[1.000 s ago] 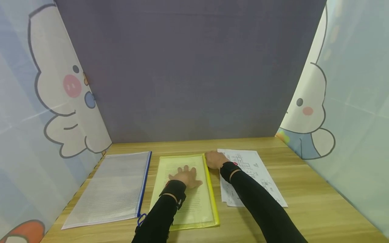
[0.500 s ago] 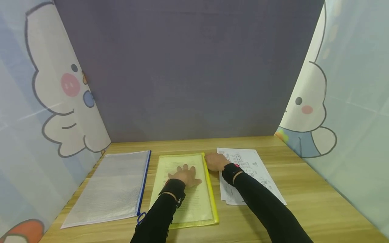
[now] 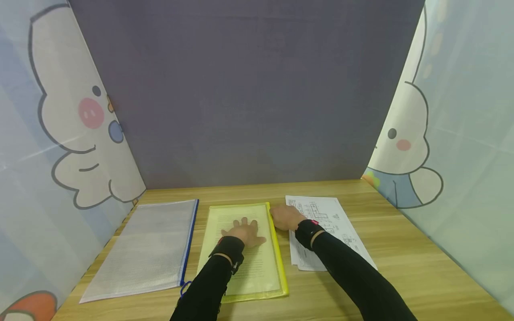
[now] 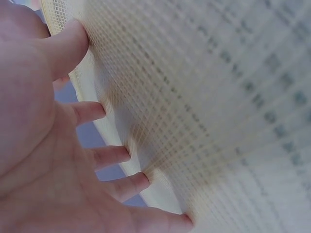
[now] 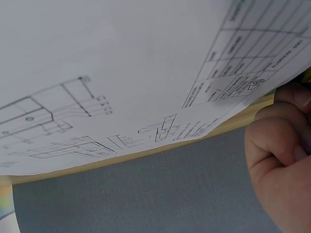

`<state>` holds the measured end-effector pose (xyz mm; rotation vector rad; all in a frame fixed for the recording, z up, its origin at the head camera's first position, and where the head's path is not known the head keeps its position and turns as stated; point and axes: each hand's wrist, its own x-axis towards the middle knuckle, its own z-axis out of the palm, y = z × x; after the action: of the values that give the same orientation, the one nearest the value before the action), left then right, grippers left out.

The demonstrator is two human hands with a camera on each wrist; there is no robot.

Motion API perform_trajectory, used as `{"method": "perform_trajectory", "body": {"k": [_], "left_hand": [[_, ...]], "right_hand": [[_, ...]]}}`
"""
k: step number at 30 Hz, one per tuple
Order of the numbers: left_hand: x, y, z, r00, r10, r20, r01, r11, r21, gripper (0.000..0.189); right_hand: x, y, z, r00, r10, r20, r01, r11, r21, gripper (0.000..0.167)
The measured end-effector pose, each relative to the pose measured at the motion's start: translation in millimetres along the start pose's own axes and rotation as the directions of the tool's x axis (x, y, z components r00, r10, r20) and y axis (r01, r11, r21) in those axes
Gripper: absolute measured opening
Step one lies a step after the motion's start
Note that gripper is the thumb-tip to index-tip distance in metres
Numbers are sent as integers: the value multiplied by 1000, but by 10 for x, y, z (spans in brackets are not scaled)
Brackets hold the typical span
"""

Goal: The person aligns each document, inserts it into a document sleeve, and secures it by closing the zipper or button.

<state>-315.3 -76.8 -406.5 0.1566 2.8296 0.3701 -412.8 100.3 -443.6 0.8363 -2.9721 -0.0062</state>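
A yellow mesh zipper pouch (image 3: 261,272) lies flat in the middle of the table with a printed sheet showing through it. My left hand (image 3: 246,232) presses on it with spread, straight fingers; in the left wrist view the fingertips (image 4: 141,180) touch the mesh. My right hand (image 3: 286,217) is at the pouch's upper right corner, on the bright yellow zipper edge. Its curled fingers (image 5: 272,138) pinch at that edge, and the zipper pull is hidden behind them. Right beside that hand lie white sheets (image 3: 339,236) with line drawings, partly under the right forearm.
A clear mesh pouch (image 3: 148,249) with a blue zipper edge lies on the left, with a blue loop (image 3: 184,287) at its near corner. A grey panel (image 3: 253,98) stands behind the wooden table (image 3: 417,276), and cartoon-printed cloth (image 3: 478,169) hangs at both sides.
My right hand has shifted slightly nearer along the yellow zipper edge. The left hand stays pressed on the pouch, and the head view has shifted a little.
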Motion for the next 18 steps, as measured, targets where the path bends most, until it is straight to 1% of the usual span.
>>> {"method": "perform_trajectory", "body": {"k": [4, 9, 18], "left_hand": [[-3, 4, -2, 1000, 0, -2, 0, 1000, 3, 70], [4, 16, 3, 1000, -6, -8, 6, 1000, 22, 71], [22, 44, 19, 1000, -13, -10, 13, 999, 42, 71]], "right_hand": [[-48, -10, -20, 1000, -20, -1, 20, 1000, -10, 17], [-92, -32, -25, 1000, -25, 4, 26, 999, -21, 15], [-126, -35, -5, 1000, -4, 27, 5, 1000, -26, 16]]}}
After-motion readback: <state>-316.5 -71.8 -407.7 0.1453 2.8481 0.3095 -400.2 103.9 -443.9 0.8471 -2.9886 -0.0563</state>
